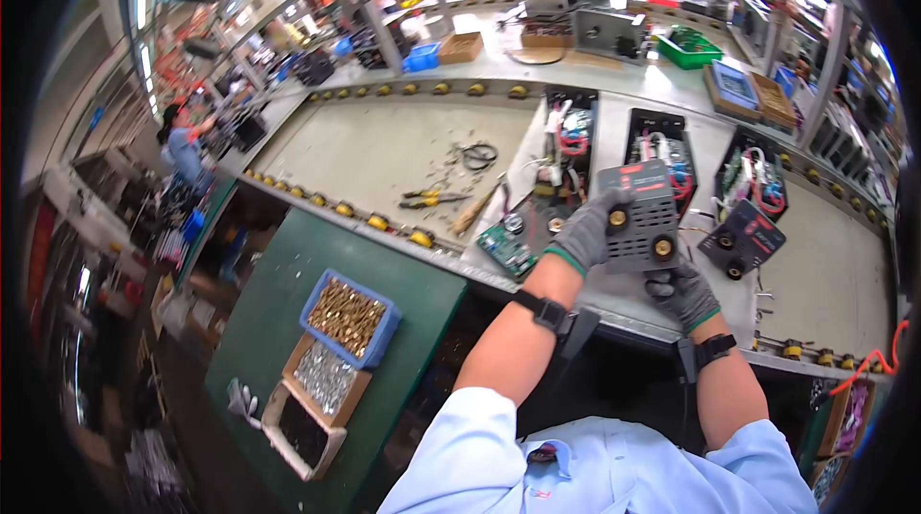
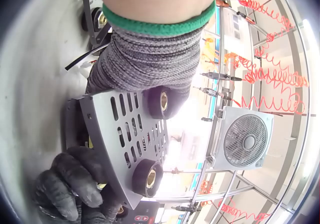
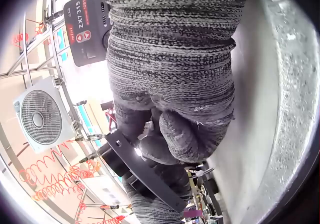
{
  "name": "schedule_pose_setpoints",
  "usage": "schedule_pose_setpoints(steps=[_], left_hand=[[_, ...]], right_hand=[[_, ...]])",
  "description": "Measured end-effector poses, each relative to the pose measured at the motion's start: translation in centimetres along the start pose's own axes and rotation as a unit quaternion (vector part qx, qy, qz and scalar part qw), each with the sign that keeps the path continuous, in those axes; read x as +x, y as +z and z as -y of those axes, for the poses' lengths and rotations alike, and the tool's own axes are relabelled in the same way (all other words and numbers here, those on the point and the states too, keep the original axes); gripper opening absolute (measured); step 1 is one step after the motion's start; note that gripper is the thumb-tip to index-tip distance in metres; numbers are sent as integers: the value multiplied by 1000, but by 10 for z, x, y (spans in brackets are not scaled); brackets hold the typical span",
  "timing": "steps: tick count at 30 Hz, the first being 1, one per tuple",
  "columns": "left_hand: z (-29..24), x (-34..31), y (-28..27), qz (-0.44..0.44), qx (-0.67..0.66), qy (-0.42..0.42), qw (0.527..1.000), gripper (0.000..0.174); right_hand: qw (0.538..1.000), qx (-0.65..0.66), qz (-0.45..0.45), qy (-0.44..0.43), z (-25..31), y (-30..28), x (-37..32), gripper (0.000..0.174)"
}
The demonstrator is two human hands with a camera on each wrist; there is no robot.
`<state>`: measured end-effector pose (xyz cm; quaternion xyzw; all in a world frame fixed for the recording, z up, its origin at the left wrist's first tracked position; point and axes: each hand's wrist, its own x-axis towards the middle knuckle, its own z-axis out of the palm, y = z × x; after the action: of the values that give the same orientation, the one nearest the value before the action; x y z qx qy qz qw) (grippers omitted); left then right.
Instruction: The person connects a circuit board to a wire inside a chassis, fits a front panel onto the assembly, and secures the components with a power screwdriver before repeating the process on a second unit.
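Both hands wear grey knit gloves with green cuffs. My left hand (image 1: 583,234) grips the left side of a dark grey slotted front panel (image 1: 641,202) of a welding machine, held up over the bench. Two round sockets with brass centres stick out of its face, the lower socket (image 2: 146,178) plain in the left wrist view. At the panel's lower right corner is my right hand (image 1: 686,291), fingers curled close behind it. In the right wrist view the curled fingers (image 3: 182,136) hide their tips, and I cannot tell what they pinch.
Open machine units (image 1: 662,144) with wiring stand behind the panel. Another front panel (image 1: 743,238) leans at right. A green circuit board (image 1: 507,247), pliers (image 1: 432,198) and loose bits lie at left. A blue bin (image 1: 350,317) of brass parts sits on the green side table (image 1: 288,274).
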<state>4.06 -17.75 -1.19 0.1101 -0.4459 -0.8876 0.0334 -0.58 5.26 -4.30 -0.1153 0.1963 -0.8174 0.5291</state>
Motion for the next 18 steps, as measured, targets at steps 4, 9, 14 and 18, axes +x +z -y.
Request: schedule_pose_setpoints(steps=[4,9,14,18], left_hand=[[-8,-4,16,4,-103,-64,993,34],[-9,-1,14,19,-159,-76,984,35],[-14,-6,24,24,-160,-98,982,39],[-6,-8,13,31,-147,-54,987,41]], right_hand=[[998,-6,-59,31,-6,-25,17,33],[994,4,-96,51,-3,-12,18,35],[998,-23,-20,48,9,-39,18,37],[999,-9,-48,8,4,-25,11,43]])
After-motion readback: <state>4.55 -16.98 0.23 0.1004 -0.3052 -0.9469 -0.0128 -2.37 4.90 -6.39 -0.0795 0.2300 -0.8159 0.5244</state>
